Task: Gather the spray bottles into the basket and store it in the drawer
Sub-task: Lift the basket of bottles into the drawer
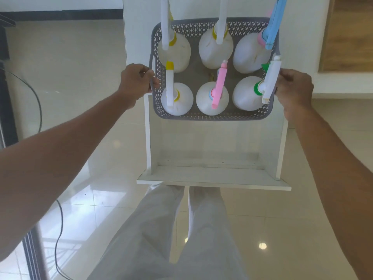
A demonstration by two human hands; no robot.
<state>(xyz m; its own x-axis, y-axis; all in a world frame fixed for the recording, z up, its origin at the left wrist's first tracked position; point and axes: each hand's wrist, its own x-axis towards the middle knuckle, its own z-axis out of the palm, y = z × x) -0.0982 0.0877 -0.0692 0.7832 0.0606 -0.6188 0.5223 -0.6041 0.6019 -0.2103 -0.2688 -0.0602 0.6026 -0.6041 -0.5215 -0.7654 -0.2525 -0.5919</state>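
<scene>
A grey perforated basket (214, 116) holds several white spray bottles standing upright in two rows, with yellow (170, 93), pink (219, 88), green (260, 86) and blue (271, 35) spray heads. My left hand (137, 80) grips the basket's left handle and my right hand (292, 89) grips its right side. The basket hangs in the air over the back part of an open white drawer (214, 180), which is pulled out toward me and shows a bare inside.
The drawer belongs to a white cabinet (137, 37) ahead. My legs in light trousers (161, 229) stand just in front of the drawer's front panel. A black cable (60, 229) runs over the glossy tiled floor at left, beside a dark frame.
</scene>
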